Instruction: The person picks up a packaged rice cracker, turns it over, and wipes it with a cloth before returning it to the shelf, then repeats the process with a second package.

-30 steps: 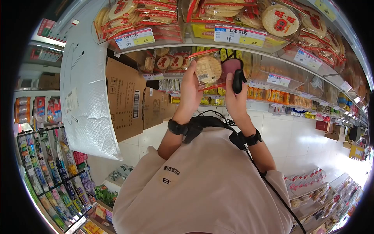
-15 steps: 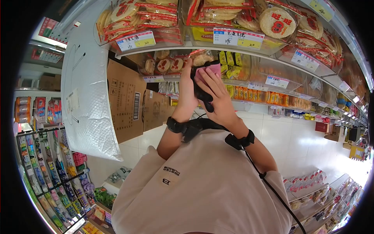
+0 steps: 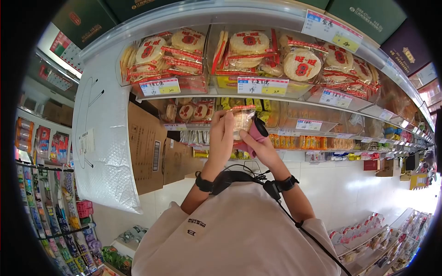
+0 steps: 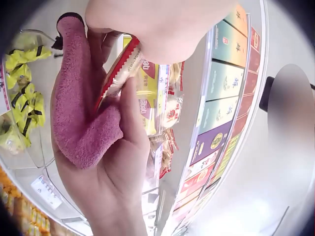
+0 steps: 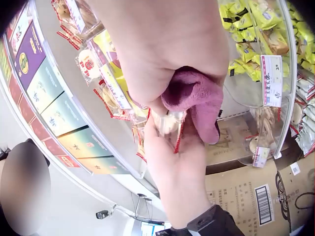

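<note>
In the head view my left hand (image 3: pixel 222 138) holds a clear, red-edged packet of rice crackers (image 3: pixel 242 123) by its left side. My right hand (image 3: pixel 263 149) grips a pink cloth with a black edge, its thumb on the packet's lower right. Seen from the left wrist, the fuzzy cloth (image 4: pixel 74 98) drapes across the right palm (image 4: pixel 115 169), and the packet (image 4: pixel 123 66) stands edge-on between the two hands. From the right wrist, the cloth (image 5: pixel 204 101) bunches under the right hand (image 5: pixel 167 44), while the left hand (image 5: pixel 174 172) cups the packet from below.
Rice cracker packets (image 3: pixel 248 43) fill clear bins on the shelf ahead, above price tags (image 3: pixel 262 86). Yellow snacks (image 3: pixel 262 103) and orange packets (image 3: pixel 313 142) sit lower. Cardboard boxes (image 3: pixel 142 142) and a silvery bubble-wrap sheet (image 3: pixel 106 152) stand at left. Green gift boxes (image 3: pixel 368 18) line the top.
The right hand first held the cloth beside the packet, then laid it over the packet, and is now back at its right side. The head view has tilted up, showing more upper shelf.
</note>
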The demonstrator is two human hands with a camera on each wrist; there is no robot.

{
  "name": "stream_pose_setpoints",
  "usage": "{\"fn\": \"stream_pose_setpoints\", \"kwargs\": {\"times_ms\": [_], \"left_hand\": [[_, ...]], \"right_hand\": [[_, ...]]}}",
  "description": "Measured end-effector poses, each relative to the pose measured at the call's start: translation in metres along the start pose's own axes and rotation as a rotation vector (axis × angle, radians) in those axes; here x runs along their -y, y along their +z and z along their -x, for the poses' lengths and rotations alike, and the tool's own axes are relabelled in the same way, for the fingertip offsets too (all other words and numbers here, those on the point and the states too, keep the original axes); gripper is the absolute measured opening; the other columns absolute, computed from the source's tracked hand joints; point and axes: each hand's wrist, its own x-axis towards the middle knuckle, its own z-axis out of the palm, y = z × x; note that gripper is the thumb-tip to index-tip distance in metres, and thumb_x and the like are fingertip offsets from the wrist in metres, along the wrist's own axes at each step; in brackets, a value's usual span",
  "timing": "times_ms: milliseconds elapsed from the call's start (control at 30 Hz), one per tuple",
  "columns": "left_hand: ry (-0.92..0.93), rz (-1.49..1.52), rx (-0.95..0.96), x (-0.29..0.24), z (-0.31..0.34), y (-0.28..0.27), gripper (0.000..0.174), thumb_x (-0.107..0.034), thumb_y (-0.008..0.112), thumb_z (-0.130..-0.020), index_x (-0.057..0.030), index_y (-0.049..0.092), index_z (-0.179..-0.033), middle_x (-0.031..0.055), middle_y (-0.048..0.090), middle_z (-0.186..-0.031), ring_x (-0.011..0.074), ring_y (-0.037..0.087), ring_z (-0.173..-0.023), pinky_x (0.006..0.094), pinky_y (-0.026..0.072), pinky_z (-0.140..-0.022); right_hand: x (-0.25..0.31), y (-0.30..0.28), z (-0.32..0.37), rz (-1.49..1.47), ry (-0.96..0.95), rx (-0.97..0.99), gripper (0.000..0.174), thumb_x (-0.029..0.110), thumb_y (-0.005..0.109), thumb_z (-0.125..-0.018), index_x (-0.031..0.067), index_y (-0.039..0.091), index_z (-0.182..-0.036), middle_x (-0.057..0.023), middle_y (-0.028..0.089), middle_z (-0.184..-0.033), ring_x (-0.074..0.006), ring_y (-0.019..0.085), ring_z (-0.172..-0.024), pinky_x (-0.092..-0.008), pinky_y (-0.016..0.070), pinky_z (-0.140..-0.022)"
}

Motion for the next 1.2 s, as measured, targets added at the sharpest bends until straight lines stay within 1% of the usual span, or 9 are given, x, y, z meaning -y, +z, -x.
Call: {"fn": "stream_pose_setpoints", "kwargs": {"times_ms": [200, 367, 500, 600, 633, 767, 867, 1033, 1200], "left_hand": [[0.056, -0.150, -0.053, -0.006, -0.003, -0.007, 0.041, -0.017, 0.070, -0.092, 0.0017, 0.055, -0.126, 0.0129, 0.058, -0.114, 0.0179, 0.059, -0.103, 0.0304, 0.0504, -0.082], [0.060, -0.032, 0.045, -0.029, 0.003, 0.015, 0.055, -0.021, 0.076, -0.087, 0.0030, 0.052, -0.130, 0.0149, 0.061, -0.115, 0.0192, 0.063, -0.104, 0.0301, 0.0508, -0.086], [-0.066, 0.023, 0.039, -0.024, 0.000, 0.012, 0.058, -0.030, 0.077, -0.086, 0.0085, 0.055, -0.123, 0.0205, 0.062, -0.114, 0.0271, 0.062, -0.107, 0.0344, 0.0469, -0.093], [-0.103, 0.096, 0.070, -0.021, -0.003, 0.007, 0.049, -0.029, 0.074, -0.089, 0.0082, 0.060, -0.118, 0.0168, 0.063, -0.109, 0.0235, 0.062, -0.102, 0.0323, 0.0464, -0.091], [-0.117, 0.120, 0.057, -0.014, -0.004, 0.006, 0.039, -0.028, 0.069, -0.094, 0.0079, 0.065, -0.107, 0.0137, 0.064, -0.106, 0.0192, 0.061, -0.095, 0.0296, 0.0461, -0.088], [-0.199, 0.269, 0.058, -0.015, -0.003, 0.004, 0.041, -0.032, 0.065, -0.097, 0.0081, 0.069, -0.089, 0.0099, 0.064, -0.097, 0.0097, 0.058, -0.083, 0.0257, 0.0466, -0.068], [-0.357, 0.181, 0.201, -0.013, -0.006, -0.010, 0.040, -0.034, 0.065, -0.097, 0.0053, 0.069, -0.091, 0.0058, 0.067, -0.091, 0.0066, 0.057, -0.076, 0.0243, 0.0463, -0.061], [-0.225, 0.183, 0.495, -0.015, -0.001, -0.014, 0.047, -0.018, 0.074, -0.091, 0.0016, 0.054, -0.129, 0.0063, 0.064, -0.117, 0.0081, 0.061, -0.102, 0.0251, 0.0519, -0.084], [-0.259, 0.294, 0.553, -0.039, 0.001, -0.020, 0.049, -0.015, 0.074, -0.090, 0.0036, 0.053, -0.130, 0.0078, 0.065, -0.118, 0.0113, 0.063, -0.104, 0.0296, 0.0541, -0.088]], "right_hand": [[-0.017, -0.016, -0.014, 0.243, -0.276, -0.288, 0.018, 0.016, 0.070, -0.094, 0.0020, 0.059, -0.093, -0.0004, 0.062, -0.070, -0.0102, 0.062, -0.061, -0.0240, 0.0494, -0.056], [-0.002, 0.003, 0.005, 0.509, -0.504, -0.145, 0.071, -0.007, 0.063, -0.077, -0.0019, 0.040, -0.144, -0.0210, 0.050, -0.138, -0.0363, 0.055, -0.122, -0.0378, 0.0432, -0.103], [0.011, 0.008, 0.010, 0.701, -0.766, -0.046, 0.065, -0.001, 0.063, -0.086, 0.0013, 0.038, -0.146, -0.0159, 0.049, -0.137, -0.0275, 0.062, -0.106, -0.0326, 0.0503, -0.090], [0.009, 0.008, 0.021, 0.045, -0.220, 0.024, 0.050, 0.007, 0.062, -0.094, 0.0037, 0.045, -0.141, -0.0091, 0.059, -0.116, -0.0124, 0.062, -0.073, -0.0246, 0.0511, -0.063], [0.007, 0.005, 0.019, 0.007, -0.199, 0.051, 0.033, 0.017, 0.063, -0.097, 0.0066, 0.054, -0.128, 0.0012, 0.060, -0.085, -0.0019, 0.047, -0.051, -0.0203, 0.0379, -0.043], [0.018, -0.007, 0.020, 0.057, 0.039, 0.001, 0.019, 0.022, 0.068, -0.095, 0.0098, 0.060, -0.106, 0.0062, 0.054, -0.065, -0.0027, 0.044, -0.045, -0.0219, 0.0333, -0.039], [0.020, -0.008, 0.021, 0.017, -0.003, -0.030, 0.017, 0.021, 0.069, -0.095, 0.0093, 0.061, -0.104, 0.0063, 0.055, -0.065, -0.0032, 0.043, -0.043, -0.0226, 0.0319, -0.038], [0.003, -0.028, 0.010, -0.141, -0.259, -0.119, 0.027, 0.005, 0.072, -0.089, 0.0010, 0.063, -0.114, -0.0008, 0.067, -0.103, -0.0068, 0.060, -0.097, -0.0242, 0.0497, -0.085], [0.004, -0.039, 0.020, -0.063, -0.134, -0.133, 0.026, 0.003, 0.071, -0.090, 0.0029, 0.062, -0.114, -0.0001, 0.067, -0.103, -0.0067, 0.061, -0.093, -0.0237, 0.0498, -0.082]]}}
